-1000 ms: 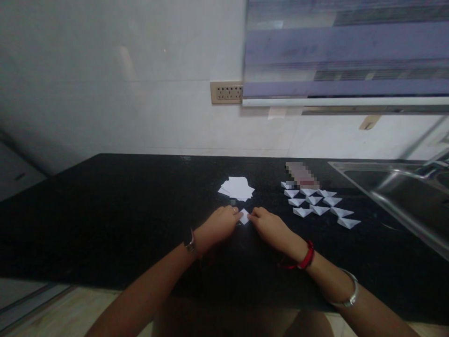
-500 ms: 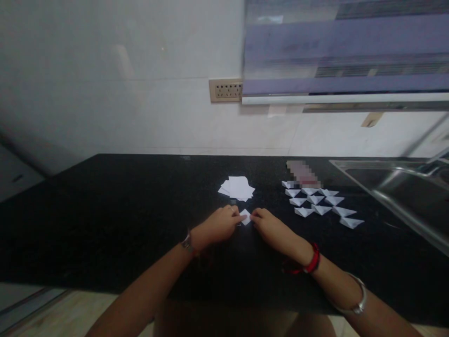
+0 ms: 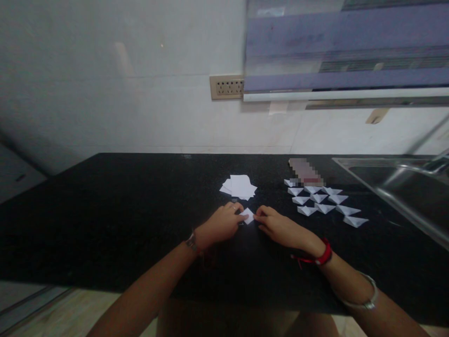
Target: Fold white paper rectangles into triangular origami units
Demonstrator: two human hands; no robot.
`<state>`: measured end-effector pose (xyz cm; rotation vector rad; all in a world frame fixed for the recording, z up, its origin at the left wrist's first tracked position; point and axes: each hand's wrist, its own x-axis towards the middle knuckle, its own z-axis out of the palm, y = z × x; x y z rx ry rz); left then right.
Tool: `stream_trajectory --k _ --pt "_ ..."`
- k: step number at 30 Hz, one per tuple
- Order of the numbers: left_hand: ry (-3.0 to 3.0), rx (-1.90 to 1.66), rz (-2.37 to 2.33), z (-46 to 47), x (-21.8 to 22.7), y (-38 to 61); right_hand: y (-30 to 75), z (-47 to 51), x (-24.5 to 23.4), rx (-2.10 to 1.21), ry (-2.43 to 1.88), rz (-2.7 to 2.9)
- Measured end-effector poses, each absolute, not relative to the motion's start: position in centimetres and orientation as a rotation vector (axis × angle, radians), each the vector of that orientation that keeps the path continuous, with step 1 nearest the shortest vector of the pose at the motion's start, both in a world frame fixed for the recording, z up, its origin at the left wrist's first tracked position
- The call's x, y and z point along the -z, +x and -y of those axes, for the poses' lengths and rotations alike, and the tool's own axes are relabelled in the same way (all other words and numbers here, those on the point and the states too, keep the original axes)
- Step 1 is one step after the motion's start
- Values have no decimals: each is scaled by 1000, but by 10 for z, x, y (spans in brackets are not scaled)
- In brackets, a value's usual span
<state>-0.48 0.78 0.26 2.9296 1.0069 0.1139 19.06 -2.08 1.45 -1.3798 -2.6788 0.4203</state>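
Observation:
A small white piece of folded paper [image 3: 248, 216] lies on the black countertop between my two hands. My left hand [image 3: 226, 222] grips its left side, the thumb pressed on top. At its right corner, my right hand [image 3: 275, 224] pinches the paper between thumb and forefinger. Just beyond my hands is a loose stack of white paper sheets [image 3: 239, 186]. Several folded white paper pieces [image 3: 318, 198] stand in rough rows to the right of my right hand.
A blurred-out phone-like object [image 3: 304, 171] lies behind the folded pieces. On the right a steel sink [image 3: 382, 187] is set into the black countertop [image 3: 105, 220]. A wall socket [image 3: 227, 87] and a purple blind [image 3: 333, 47] are on the wall behind.
My right hand has shifted slightly to the right, its fingers now at the very corner of the paper. My left hand still holds the paper. The whole view has moved a little.

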Motion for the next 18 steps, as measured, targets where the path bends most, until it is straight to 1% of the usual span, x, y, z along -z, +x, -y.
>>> stream_trajectory --k 8,12,15,18 --pt "2946 -31 -1042 -6 -7 -5 191 24 -17 -354 -1431 2701" --pt "2954 -25 -1052 -7 -10 -6 193 19 -17 -361 -1383 2697" --pt "2952 -107 -1025 -10 -8 -8 196 13 -16 -360 -1361 2661" --pt "2892 -244 -999 -15 -3 -9 195 9 -15 -271 -1278 2659"
